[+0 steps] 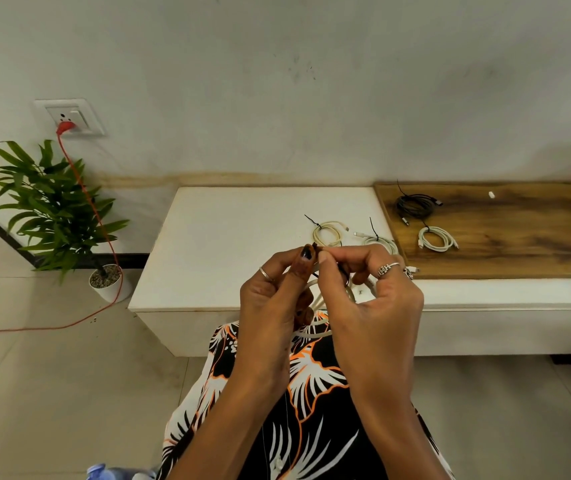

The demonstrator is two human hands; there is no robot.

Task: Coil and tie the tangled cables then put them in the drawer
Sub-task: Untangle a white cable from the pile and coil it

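Both hands raised together, left (270, 299) and right (374, 299), fingertips pinched, nearly touching.

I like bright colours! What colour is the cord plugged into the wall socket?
Red; the cord shows best in the head view.

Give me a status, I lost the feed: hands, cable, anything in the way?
Left hand and right hand both pinching a black tie over a white cable. Four tied coils on the bench. Nothing blocking.
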